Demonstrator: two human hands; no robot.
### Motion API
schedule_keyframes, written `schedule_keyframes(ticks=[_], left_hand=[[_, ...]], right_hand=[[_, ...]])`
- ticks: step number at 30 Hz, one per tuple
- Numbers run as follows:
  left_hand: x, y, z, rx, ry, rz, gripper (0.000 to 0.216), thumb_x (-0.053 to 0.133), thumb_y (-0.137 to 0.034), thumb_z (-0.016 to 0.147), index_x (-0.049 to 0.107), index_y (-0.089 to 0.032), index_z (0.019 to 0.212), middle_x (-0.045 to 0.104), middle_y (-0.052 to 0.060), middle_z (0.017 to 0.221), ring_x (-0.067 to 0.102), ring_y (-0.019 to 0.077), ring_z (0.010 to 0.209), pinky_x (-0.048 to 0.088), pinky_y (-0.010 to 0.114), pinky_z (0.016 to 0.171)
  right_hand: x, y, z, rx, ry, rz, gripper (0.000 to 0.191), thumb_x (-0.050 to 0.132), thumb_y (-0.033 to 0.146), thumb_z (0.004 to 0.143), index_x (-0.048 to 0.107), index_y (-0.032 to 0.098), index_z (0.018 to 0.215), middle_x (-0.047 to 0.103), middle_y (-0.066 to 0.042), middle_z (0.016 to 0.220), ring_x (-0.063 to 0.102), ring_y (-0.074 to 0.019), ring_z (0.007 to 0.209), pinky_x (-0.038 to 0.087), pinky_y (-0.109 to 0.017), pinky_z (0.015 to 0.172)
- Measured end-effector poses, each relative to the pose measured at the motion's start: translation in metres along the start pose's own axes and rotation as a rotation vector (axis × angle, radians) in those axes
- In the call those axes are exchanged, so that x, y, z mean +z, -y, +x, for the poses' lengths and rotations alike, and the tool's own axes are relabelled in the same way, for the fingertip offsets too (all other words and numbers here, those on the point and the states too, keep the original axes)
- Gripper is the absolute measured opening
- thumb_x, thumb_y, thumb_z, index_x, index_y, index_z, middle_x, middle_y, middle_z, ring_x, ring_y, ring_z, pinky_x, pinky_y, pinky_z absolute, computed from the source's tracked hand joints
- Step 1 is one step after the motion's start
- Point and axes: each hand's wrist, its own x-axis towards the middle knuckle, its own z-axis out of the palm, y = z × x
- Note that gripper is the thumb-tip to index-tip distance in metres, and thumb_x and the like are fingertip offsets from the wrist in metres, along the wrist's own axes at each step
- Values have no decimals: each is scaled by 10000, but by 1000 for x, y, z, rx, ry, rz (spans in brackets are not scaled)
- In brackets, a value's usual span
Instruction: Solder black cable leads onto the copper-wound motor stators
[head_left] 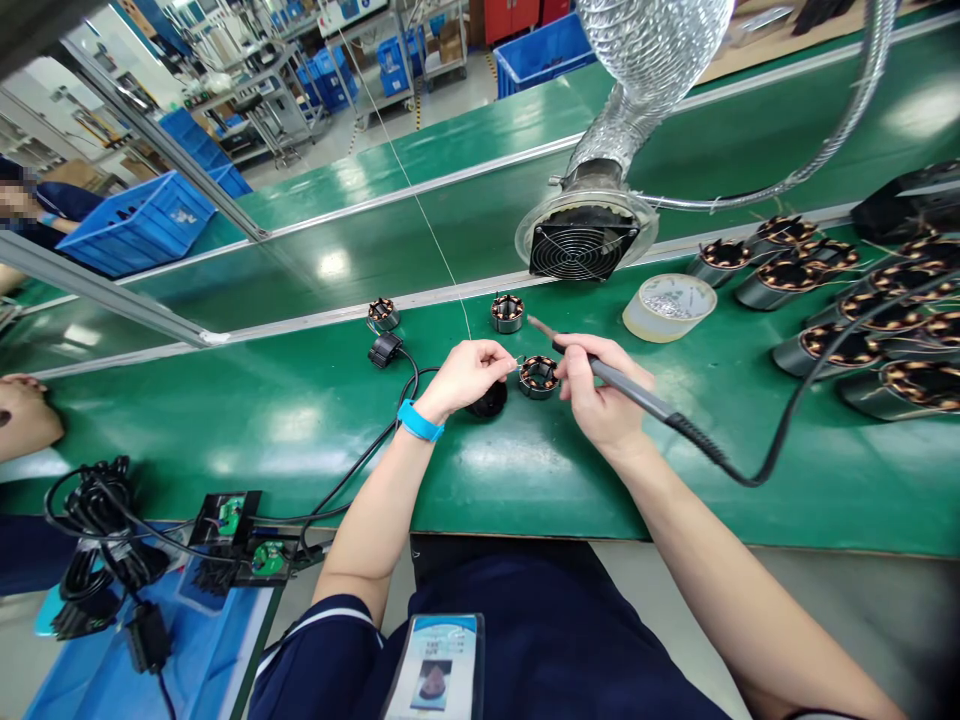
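Observation:
My left hand (474, 372), with a blue wristband, is closed in a pinch. A thin silvery wire (430, 225), which looks like solder wire, runs down from above into it. My right hand (600, 395) grips a soldering iron (626, 383), its tip pointing up and left, off the work. Between the hands a small copper-wound stator (538, 377) stands on the green bench, close to the right fingers. Under my left hand lies a round black part (491, 400), partly hidden. Two more small stators, one behind (508, 313) and one farther left (383, 315), stand near a black cabled part (385, 349).
A fume extractor fan (577, 250) hangs behind the hands, beside a translucent tub (667, 308). Several larger stators (832, 350) crowd the right. Coiled black cables (101, 510) and green circuit boards (270, 557) lie front left. Another person's hand (28, 415) rests at the left edge.

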Motion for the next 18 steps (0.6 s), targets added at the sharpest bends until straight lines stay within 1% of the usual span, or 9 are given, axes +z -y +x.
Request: schedule_keyframes(ticks=[3, 5, 8, 12, 14, 18], left_hand=[[0, 0, 0, 6, 1, 7, 212, 634, -326, 855, 664, -138, 762, 674, 31, 725, 587, 144, 702, 437, 271, 702], [0, 0, 0, 7, 2, 6, 208, 633, -323, 854, 665, -138, 766, 675, 30, 726, 588, 145, 703, 438, 271, 702], [1, 1, 1, 12, -9, 21, 210, 628, -330, 860, 665, -143, 772, 678, 28, 736, 584, 146, 709, 435, 270, 699], [4, 3, 0, 35, -35, 61, 208, 619, -336, 870, 648, -155, 771, 670, 15, 749, 565, 143, 706, 417, 265, 679], [5, 2, 0, 53, -42, 78, 201, 611, -327, 876, 639, -160, 769, 663, 8, 752, 555, 142, 705, 405, 263, 670], [6, -4, -3, 68, -51, 119, 206, 588, -311, 897, 620, -166, 754, 642, -3, 739, 520, 136, 685, 378, 266, 652]], right_hand=[[3, 4, 4, -57, 46, -30, 193, 560, 314, 1022, 706, 246, 1128, 716, -29, 837, 692, -180, 724, 594, -362, 761], [3, 5, 6, -82, 91, -36, 208, 569, 282, 1014, 691, 255, 1182, 704, -36, 902, 684, -180, 761, 595, -368, 782], [4, 3, 8, -106, 138, -23, 292, 602, 238, 982, 653, 270, 1268, 667, -48, 996, 672, -180, 801, 603, -377, 815], [6, -1, 7, -149, 176, 0, 438, 609, 169, 952, 587, 295, 1371, 637, -66, 1093, 679, -193, 912, 606, -382, 880], [8, -2, 6, -153, 206, 27, 480, 605, 155, 952, 559, 309, 1404, 617, -71, 1143, 690, -185, 916, 610, -374, 889], [11, -3, 4, -151, 258, 40, 509, 588, 145, 957, 533, 336, 1425, 571, -73, 1223, 707, -166, 843, 617, -394, 911]])
